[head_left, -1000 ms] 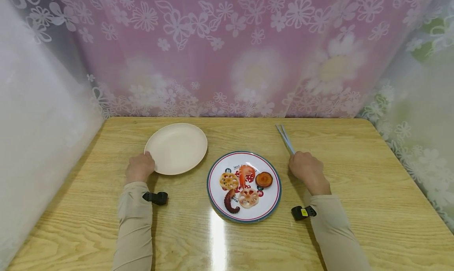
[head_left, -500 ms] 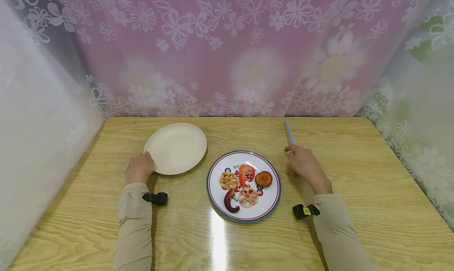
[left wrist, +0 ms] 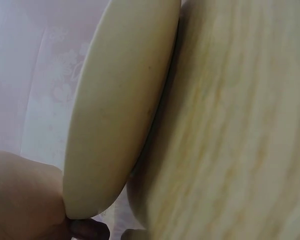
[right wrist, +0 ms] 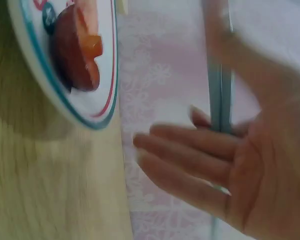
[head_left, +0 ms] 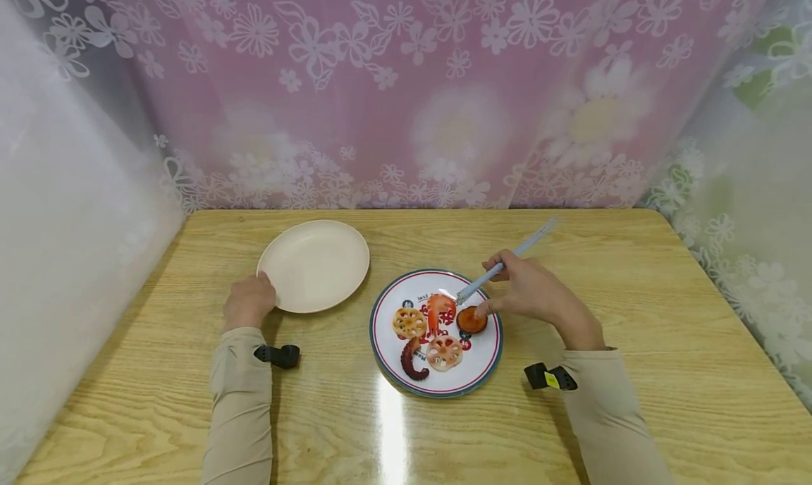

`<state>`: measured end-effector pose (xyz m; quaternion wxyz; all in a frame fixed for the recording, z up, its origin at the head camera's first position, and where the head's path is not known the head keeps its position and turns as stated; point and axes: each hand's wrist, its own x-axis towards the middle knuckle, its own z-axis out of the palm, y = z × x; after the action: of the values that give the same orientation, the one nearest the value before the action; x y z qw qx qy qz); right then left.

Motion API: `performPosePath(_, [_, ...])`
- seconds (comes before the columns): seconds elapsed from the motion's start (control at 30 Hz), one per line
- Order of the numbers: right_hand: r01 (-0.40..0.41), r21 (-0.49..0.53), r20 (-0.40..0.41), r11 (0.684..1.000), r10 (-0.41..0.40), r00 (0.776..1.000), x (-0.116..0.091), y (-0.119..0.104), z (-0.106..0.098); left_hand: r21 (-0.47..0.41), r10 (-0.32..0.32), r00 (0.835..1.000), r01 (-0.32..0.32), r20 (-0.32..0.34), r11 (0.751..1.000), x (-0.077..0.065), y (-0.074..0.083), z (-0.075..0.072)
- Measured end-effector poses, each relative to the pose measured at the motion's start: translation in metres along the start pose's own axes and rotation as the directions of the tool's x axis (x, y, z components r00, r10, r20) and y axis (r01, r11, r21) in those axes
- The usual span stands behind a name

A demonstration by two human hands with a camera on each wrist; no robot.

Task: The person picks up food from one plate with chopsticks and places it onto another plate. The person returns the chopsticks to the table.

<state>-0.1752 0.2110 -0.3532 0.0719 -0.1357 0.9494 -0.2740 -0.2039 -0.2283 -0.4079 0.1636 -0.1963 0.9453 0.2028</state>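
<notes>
My left hand grips the near-left rim of a cream oval plate, thumb on top and fingertips beneath. The left wrist view shows the plate's side close over the wood. My right hand holds light blue-grey chopsticks slantwise, one end over the patterned plate. Its thumb overlaps a round brown mushroom-like piece there. Beside that lie a shrimp, two lotus root slices and a dark red octopus tentacle. In the right wrist view the lower fingers stretch out loosely.
Both plates stand on a wooden table; bare wood lies between them. A pink flowered curtain hangs behind the table's back edge, with pale sheets at both sides. Each wrist carries a black camera band.
My right hand has moved left to the patterned plate and turned palm-inward. The chopsticks swung from pointing away to slanting across the hand over the plate. My left hand stays on the cream plate.
</notes>
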Motion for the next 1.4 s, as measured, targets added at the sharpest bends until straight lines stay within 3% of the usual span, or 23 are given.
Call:
performPosePath(0.07, [0.034, -0.093, -0.114, 0.995, -0.045, 0.992, -0.001, -0.001, -0.001, -0.004, -0.002, 1.0, 0.002, 0.0, 1.0, -0.001, 0.0, 0.0])
performPosePath(0.1, [0.044, -0.154, -0.193, 0.987, -0.074, 0.978, -0.002, 0.0, -0.001, -0.009, -0.007, 1.0, 0.007, 0.001, 1.0, 0.0, 0.001, 0.0])
performPosePath(0.17, [0.043, -0.259, -0.351, 0.965, -0.136, 0.927, -0.003, 0.002, -0.001, -0.016, -0.012, 1.0, 0.012, 0.003, 1.0, 0.0, 0.001, 0.0])
performPosePath(0.2, [0.05, -0.3, -0.421, 0.953, -0.18, 0.889, -0.004, 0.003, -0.001, -0.018, -0.015, 1.0, 0.015, 0.003, 1.0, -0.001, 0.002, 0.0])
performPosePath(0.3, [0.086, -0.313, -0.562, 0.946, -0.257, 0.786, -0.005, 0.005, 0.0, -0.022, -0.021, 1.0, 0.021, 0.006, 1.0, -0.001, 0.002, 0.0])
performPosePath(0.37, [0.123, -0.289, -0.619, 0.95, -0.283, 0.733, -0.005, 0.003, -0.001, -0.02, -0.019, 1.0, 0.019, 0.008, 1.0, -0.001, 0.002, -0.001])
performPosePath(0.4, [0.137, -0.267, -0.64, 0.954, -0.282, 0.715, -0.004, 0.002, -0.002, -0.019, -0.018, 1.0, 0.018, 0.011, 1.0, -0.001, 0.002, -0.001])
performPosePath(0.5, [0.156, -0.182, -0.68, 0.971, -0.239, 0.693, -0.007, -0.004, -0.008, -0.021, -0.018, 1.0, 0.019, 0.012, 1.0, -0.002, 0.002, -0.002])
performPosePath(0.6, [0.154, -0.03, -0.682, 0.988, -0.133, 0.72, -0.013, -0.007, -0.017, -0.025, -0.022, 1.0, 0.022, 0.014, 0.999, -0.002, 0.003, -0.001])
performPosePath(0.7, [0.097, 0.087, -0.63, 0.992, -0.021, 0.777, -0.02, -0.008, -0.026, -0.029, -0.029, 1.0, 0.03, 0.011, 0.999, -0.002, 0.003, -0.001])
performPosePath(0.83, [-0.017, 0.079, -0.493, 0.997, 0.054, 0.868, -0.025, -0.01, -0.034, -0.028, -0.033, 0.999, 0.033, 0.004, 0.999, -0.001, 0.003, 0.0])
performPosePath(0.9, [-0.045, 0.039, -0.444, 0.998, 0.057, 0.894, -0.025, -0.01, -0.035, -0.025, -0.032, 0.999, 0.032, 0.001, 0.999, 0.0, 0.002, 0.001])
performPosePath(1.07, [-0.055, -0.025, -0.376, 0.998, 0.042, 0.926, -0.024, -0.01, -0.035, -0.016, -0.029, 1.0, 0.029, 0.002, 0.999, 0.002, 0.0, 0.003])
performPosePath(1.2, [-0.01, 0.105, -0.326, 0.994, 0.043, 0.944, -0.026, -0.013, -0.038, -0.013, -0.03, 1.0, 0.03, 0.004, 0.999, 0.002, -0.001, 0.003])
performPosePath(1.33, [0.051, 0.247, -0.267, 0.968, 0.017, 0.964, -0.032, -0.023, -0.042, -0.014, -0.022, 1.0, 0.022, -0.008, 1.0, 0.001, 0.0, 0.002])
performPosePath(1.4, [0.082, 0.246, -0.251, 0.966, -0.018, 0.968, -0.034, -0.029, -0.042, -0.011, -0.016, 1.0, 0.016, -0.013, 1.0, 0.001, -0.001, 0.002])
